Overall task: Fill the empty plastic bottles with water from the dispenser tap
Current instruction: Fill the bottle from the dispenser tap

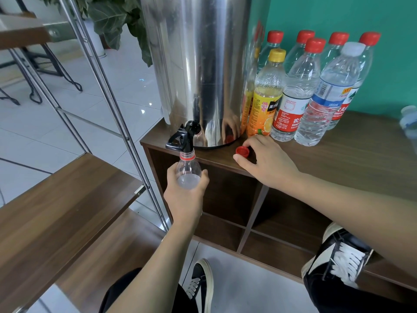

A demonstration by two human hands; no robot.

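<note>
A tall steel water dispenser (198,64) stands on a brown wooden cabinet top (361,154), its black tap (184,137) jutting over the front edge. My left hand (185,195) grips a clear plastic bottle (188,170) with a red neck ring, held upright with its mouth right under the tap; water shows inside it. My right hand (266,161) rests on the cabinet top and pinches a red bottle cap (242,152) lying there.
Several capped bottles stand right of the dispenser: a yellow-capped orange juice bottle (264,96), red-capped ones (295,96) and a white-capped one (331,96). A metal-framed shelf with wooden boards (67,195) is at the left. Open cabinet cubbies are below, with my shoes on the floor.
</note>
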